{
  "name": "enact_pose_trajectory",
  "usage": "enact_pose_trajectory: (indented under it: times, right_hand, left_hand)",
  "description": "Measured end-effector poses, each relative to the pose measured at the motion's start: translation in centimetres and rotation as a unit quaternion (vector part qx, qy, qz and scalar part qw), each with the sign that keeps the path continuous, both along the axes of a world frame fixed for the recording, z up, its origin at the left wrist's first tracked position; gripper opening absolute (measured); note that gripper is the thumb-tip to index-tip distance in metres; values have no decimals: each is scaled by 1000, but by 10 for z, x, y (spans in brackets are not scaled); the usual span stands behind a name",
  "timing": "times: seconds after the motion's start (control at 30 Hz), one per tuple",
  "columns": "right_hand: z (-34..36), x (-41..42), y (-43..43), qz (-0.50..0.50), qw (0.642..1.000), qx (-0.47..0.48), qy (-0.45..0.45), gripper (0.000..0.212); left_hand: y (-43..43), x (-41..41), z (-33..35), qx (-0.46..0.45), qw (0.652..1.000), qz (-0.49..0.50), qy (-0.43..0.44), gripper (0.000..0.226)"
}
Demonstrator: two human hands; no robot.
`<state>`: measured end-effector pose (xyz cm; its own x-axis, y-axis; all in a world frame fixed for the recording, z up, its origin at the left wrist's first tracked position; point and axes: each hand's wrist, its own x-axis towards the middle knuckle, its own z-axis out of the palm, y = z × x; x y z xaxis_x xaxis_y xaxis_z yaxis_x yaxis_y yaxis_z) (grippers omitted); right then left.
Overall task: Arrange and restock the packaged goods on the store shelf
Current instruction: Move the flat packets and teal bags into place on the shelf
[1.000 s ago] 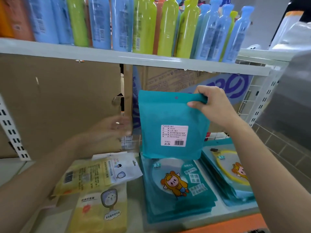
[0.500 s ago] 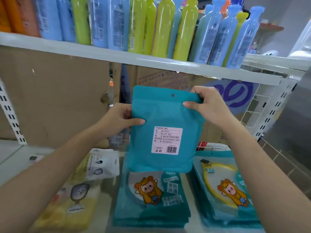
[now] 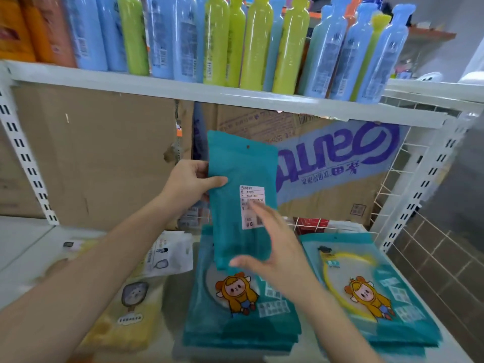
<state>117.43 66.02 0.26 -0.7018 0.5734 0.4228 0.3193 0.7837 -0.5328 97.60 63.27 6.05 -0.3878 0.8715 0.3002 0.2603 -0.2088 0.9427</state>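
Note:
A teal pouch [image 3: 237, 163] with a white barcode label stands upright above the lower shelf, its back side toward me. My left hand [image 3: 190, 183] grips its left edge, thumb across the front. My right hand [image 3: 272, 247] is blurred, fingers spread and straight, in front of the pouch's lower part; I cannot tell whether it touches the pouch. Under it lies a stack of teal pouches [image 3: 235, 323] with a cartoon figure. A second teal stack [image 3: 372, 292] showing a yellow ring lies to the right.
Yellow packets [image 3: 131, 315] and a white packet [image 3: 170, 254] lie at the left of the white shelf [image 3: 23, 247]. Cardboard boxes [image 3: 99, 153] close the back. Blue, green and orange bottles [image 3: 256, 43] fill the upper shelf. A wire panel [image 3: 390, 189] bounds the right side.
My right hand has let go of the pouch's top corner and dropped to its lower front. The left hand now holds the pouch alone, and the pouch has turned narrower toward me.

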Motion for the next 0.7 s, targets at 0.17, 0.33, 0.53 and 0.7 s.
enact_pose_trajectory:
  times: [0.17,0.33,0.53,0.7]
  right_hand:
    - [-28,-9,-13,4,1000,6,-23,109]
    - [-43,-8,0,-58,990,51,121,61]
    - [-38,0,8,-142,964,40,221,18]
    - [-27,12,18,-166,954,-20,247,11]
  left_hand:
    - [3,-3,-4,-51,995,8,-90,8]
    - [6,-7,-7,-89,990,8,-111,6]
    - [14,-5,-8,-100,989,4,-109,7]
    - [12,-2,-10,-100,994,-8,-50,23]
